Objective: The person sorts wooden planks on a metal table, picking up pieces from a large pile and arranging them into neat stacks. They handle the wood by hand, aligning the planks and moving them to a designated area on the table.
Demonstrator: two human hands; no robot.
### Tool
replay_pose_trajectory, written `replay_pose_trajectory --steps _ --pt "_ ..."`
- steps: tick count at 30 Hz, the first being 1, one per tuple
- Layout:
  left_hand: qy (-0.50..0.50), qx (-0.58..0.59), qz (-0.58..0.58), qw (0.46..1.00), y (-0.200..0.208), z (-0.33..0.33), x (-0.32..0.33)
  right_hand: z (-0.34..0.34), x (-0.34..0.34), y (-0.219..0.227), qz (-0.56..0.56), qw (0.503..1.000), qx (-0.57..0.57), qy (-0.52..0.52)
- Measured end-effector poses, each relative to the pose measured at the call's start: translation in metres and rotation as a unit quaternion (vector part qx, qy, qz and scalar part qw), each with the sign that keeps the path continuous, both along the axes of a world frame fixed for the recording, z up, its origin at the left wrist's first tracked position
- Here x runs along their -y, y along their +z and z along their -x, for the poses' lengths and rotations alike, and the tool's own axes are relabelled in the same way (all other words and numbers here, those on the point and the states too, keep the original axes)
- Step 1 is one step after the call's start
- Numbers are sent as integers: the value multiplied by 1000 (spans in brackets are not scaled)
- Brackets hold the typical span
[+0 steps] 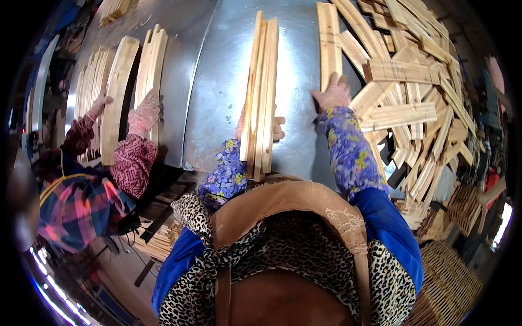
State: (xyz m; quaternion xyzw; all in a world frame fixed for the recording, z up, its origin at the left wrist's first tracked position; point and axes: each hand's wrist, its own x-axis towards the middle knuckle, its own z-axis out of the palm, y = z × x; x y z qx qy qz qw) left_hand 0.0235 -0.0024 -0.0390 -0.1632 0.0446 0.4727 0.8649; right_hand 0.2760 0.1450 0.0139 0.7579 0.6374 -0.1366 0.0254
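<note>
A pale stitched design on the strap of the brown apron is too fine to tell whether it is lettering. The wood shows grain and streaks on its faces; the marks on the slats in the pile are too small to make out.

The left hand has its grip clamped on a bundle of long slats, with fingers curled around the right side and the palm mostly hidden behind the wood. The bundle points away from the body, its far end over the metal tabletop and its near end close to the apron.

The right hand lies to the right of the bundle, well apart from it. Its thumb stands out from the fingers, and it touches the near end of a single slat; I cannot tell whether its grip is clamped on that slat, which lies along the left edge of the pile. The pile is loose, with pieces crossing at many angles.

Both forearms wear purple floral sleeves. At left, a co-worker in plaid has one gloved hand on some upright boards and the other at a wide board.
</note>
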Motion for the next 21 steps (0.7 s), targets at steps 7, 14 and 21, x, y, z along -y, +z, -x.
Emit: replay_pose_trajectory --steps 7,14,21 --pt "75 -79 -36 993 -1 -13 -19 35 46 9 110 854 -493 -125" --pt "105 -677 -70 725 1 -26 -8 54 117 -20 323 515 -783 -129" --pt "24 -830 -556 -41 48 41 -88 39 112 -21 379 443 -796 -163"
